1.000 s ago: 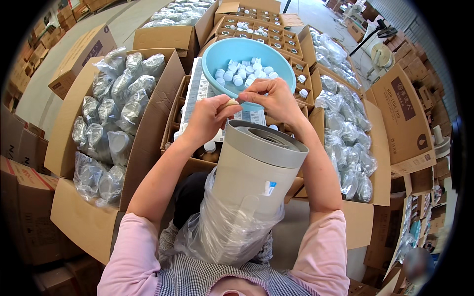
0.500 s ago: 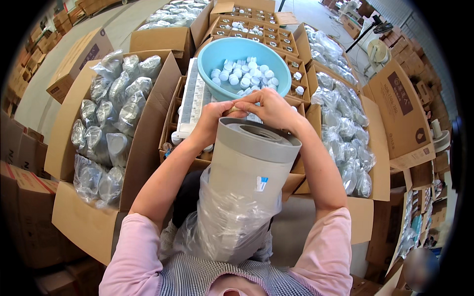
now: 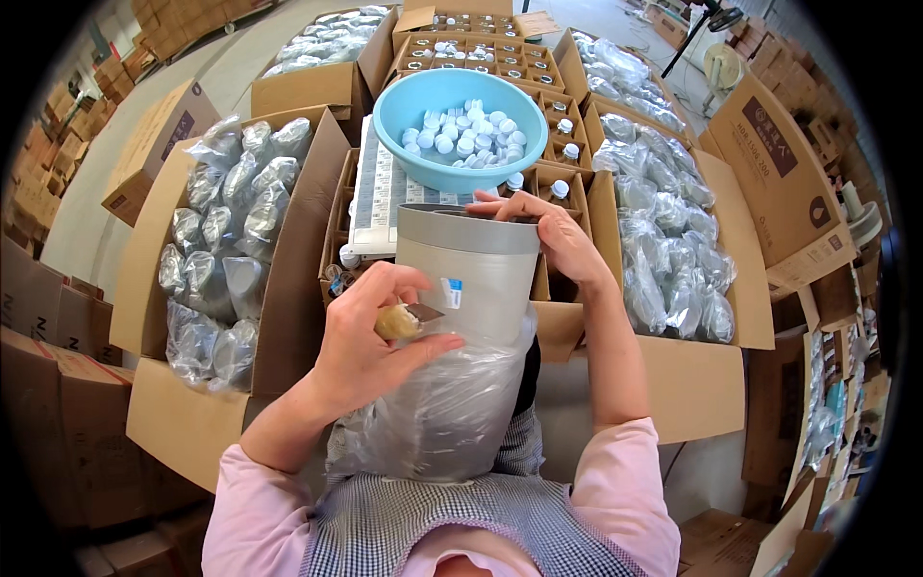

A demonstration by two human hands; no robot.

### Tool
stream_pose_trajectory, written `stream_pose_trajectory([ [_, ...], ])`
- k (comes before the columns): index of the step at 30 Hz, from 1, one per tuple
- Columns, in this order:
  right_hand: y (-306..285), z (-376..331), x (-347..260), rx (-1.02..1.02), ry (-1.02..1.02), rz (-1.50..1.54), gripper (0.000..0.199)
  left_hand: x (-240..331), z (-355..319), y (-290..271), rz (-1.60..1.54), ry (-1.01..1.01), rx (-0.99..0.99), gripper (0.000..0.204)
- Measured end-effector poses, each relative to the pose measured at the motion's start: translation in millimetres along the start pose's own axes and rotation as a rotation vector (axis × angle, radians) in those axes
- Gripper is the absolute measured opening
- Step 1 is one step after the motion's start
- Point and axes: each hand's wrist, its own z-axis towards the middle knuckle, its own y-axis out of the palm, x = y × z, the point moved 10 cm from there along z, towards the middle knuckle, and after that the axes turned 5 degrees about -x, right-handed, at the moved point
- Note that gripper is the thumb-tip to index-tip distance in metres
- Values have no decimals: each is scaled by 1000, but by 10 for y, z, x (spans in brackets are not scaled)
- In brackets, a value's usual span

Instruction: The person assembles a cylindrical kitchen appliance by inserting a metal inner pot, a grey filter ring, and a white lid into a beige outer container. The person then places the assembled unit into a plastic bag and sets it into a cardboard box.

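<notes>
A grey roll [image 3: 486,255] stands on my lap, its lower part in crinkled clear plastic wrap [image 3: 437,404] and a blue-and-white sticker [image 3: 451,291] on its side. My left hand [image 3: 351,332] pinches a small metal blade with a yellowish wrapped grip [image 3: 399,321], its tip pointing at the roll beside the sticker. My right hand [image 3: 567,240] grips the roll's far right rim, fingers over the top edge. Beyond the roll, a light blue basin [image 3: 452,177] holds many white caps [image 3: 471,137].
White printed sheets [image 3: 375,216] lie partly under the basin, on a divided carton with capped bottles [image 3: 569,152]. Open cartons of plastic-bagged items flank me, at left [image 3: 293,260] and right [image 3: 608,221], their flaps [image 3: 654,380] jutting toward me. Further cartons of bottles stand behind.
My hands, together above the roll's top before, have parted. The left came down beside the roll with the blade now showing; the right settled on the rim. The roll's top has tilted away from me.
</notes>
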Motion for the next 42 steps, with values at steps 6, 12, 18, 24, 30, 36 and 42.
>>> stream_pose_trajectory([
  [6,-112,-375,-167,274,229,-243,43,-68,-410,175,230,-175,-30,39],
  [12,-19,-498,-562,359,112,-504,36,-338,-640,172,105,-245,12,27],
  [18,29,-596,-837,451,83,-477,33,192,-706,405,373,-21,54,38],
  [24,-184,-871,-460,569,-6,-387,43,16,-354,110,20,154,19,33],
  [30,-352,-746,-59,425,-122,100,57,-2386,78,-159,64,-651,16,33],
  [36,-928,-500,1176,599,371,86,40,-3197,517,343,362,-576,-149,34],
  [42,-558,238,2410,222,463,-439,35,-3536,608,609,544,-601,-168,27],
])
